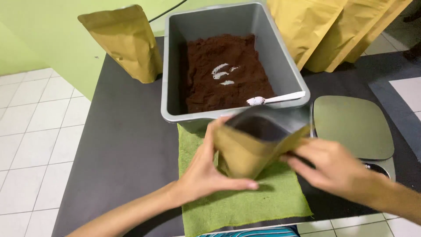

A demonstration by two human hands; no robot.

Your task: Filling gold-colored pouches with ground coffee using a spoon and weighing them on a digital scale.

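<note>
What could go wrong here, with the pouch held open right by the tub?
1. The gold pouch is open only because the left hand and right hand spread it; it might flop shut.
2. The white spoon rests on the grey tub rim and could slide into the brown powder.

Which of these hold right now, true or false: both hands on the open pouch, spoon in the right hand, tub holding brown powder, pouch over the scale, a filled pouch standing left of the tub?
1. Both hands, left hand and right hand, hold the open gold pouch. True.
2. The white spoon is in the right hand. False: it lies in the grey tub, handle on the rim.
3. The tub holds brown powder. True.
4. The pouch is over the scale. False: it is over the green cloth.
5. A gold pouch stands left of the tub. True.
</note>
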